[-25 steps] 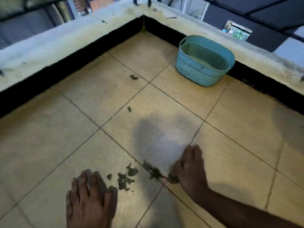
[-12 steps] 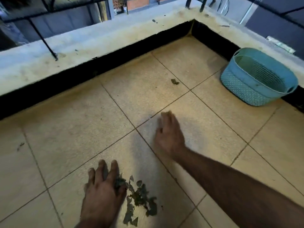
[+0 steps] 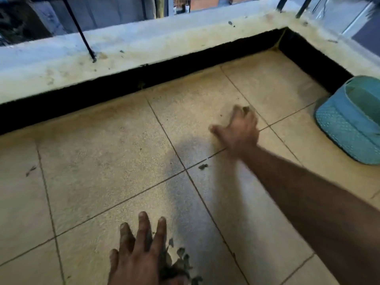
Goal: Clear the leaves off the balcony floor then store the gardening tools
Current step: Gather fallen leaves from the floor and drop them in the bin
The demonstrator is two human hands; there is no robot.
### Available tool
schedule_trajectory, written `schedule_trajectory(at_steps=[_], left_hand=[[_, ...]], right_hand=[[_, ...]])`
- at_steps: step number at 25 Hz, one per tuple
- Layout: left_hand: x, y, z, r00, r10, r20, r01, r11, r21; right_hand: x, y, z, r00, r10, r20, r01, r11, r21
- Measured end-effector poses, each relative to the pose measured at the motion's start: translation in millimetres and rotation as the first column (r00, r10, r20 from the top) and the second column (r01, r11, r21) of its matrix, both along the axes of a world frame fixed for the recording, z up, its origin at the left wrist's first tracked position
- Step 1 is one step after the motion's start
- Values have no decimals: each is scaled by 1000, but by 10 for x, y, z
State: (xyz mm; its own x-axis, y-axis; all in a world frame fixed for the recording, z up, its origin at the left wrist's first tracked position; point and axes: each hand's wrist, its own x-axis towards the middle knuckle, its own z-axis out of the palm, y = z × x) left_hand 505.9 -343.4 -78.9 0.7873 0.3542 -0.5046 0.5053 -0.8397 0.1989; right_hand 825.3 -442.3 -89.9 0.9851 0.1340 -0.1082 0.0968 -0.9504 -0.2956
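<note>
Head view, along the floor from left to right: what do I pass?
Left hand on the leaf pile → small loose leaf → right hand → teal basket.

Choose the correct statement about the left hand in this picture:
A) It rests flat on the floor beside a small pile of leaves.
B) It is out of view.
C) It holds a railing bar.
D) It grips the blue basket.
A: the left hand lies with straight fingers on the tile floor, and the pile of leaves is against its right side.
</note>
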Motion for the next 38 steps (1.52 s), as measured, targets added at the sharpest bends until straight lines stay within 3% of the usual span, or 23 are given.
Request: schedule_trajectory(at_steps=[3,4,5,8,10,12,14,16,17,20,22,23,25,27,28,30,34,38], left_hand=[[-19,-95,8,988,32,-152,-47,995,-94],[32,-79,64,992,-7,-127,-4,996,-85],[81,-59,116,980,40,-195,-62,992,-109],[13,-21,-1,983,-29,-179,13,996,-91],[-10,10,-22,973,26,-230,-65,985,-161],[-88,64,-46,991,-5,-134,-12,992,-124],[-93,111,4,991,-24,-132,4,989,-148],[-148,146,85,995,-51,-87,42,993,-108],[-194,185,109,996,-69,-56,64,994,-88],[-510,447,117,999,-21,44,22,999,-32],[-799,672,69,990,-28,135,27,1000,10],[-967,795,59,990,-15,141,18,1000,-22],[-1316,1011,56,989,-7,146,13,999,-41],[-1673,1246,80,990,2,142,1,1000,-26],[-1840,1373,155,987,35,159,-33,999,-13],[-2111,1603,264,969,140,203,-153,987,52],[-2590,1964,316,899,417,134,-429,899,82],[-2854,2088,213,772,633,58,-636,769,64]], right_hand=[[635,-27,21,978,31,-208,-58,990,-125],[744,-51,3,964,67,-257,-100,988,-117],[795,-78,-21,956,86,-280,-116,989,-91],[559,-30,-156,980,39,-194,-41,999,-9],[107,66,-234,997,27,-75,-25,999,35],[-511,207,-251,998,62,-17,-59,990,130],[-1245,354,-246,963,252,-97,-225,947,230],[-1995,400,-187,844,518,-138,-467,837,284],[-2174,373,-145,809,572,-132,-517,801,303],[-1947,213,-188,898,438,-54,-421,887,193],[-1784,163,-137,943,300,-147,-294,954,59],[-1885,222,-117,929,314,-196,-317,948,20],[-2385,418,-120,802,546,-244,-563,827,2],[-3002,676,61,560,750,-352,-768,629,118],[-3194,848,183,468,786,-405,-790,577,207],[-3327,1170,261,408,849,-335,-808,507,300],[-3013,2238,172,606,780,-155,-752,626,209],[-2802,3274,12,596,781,-185,-783,617,79]])
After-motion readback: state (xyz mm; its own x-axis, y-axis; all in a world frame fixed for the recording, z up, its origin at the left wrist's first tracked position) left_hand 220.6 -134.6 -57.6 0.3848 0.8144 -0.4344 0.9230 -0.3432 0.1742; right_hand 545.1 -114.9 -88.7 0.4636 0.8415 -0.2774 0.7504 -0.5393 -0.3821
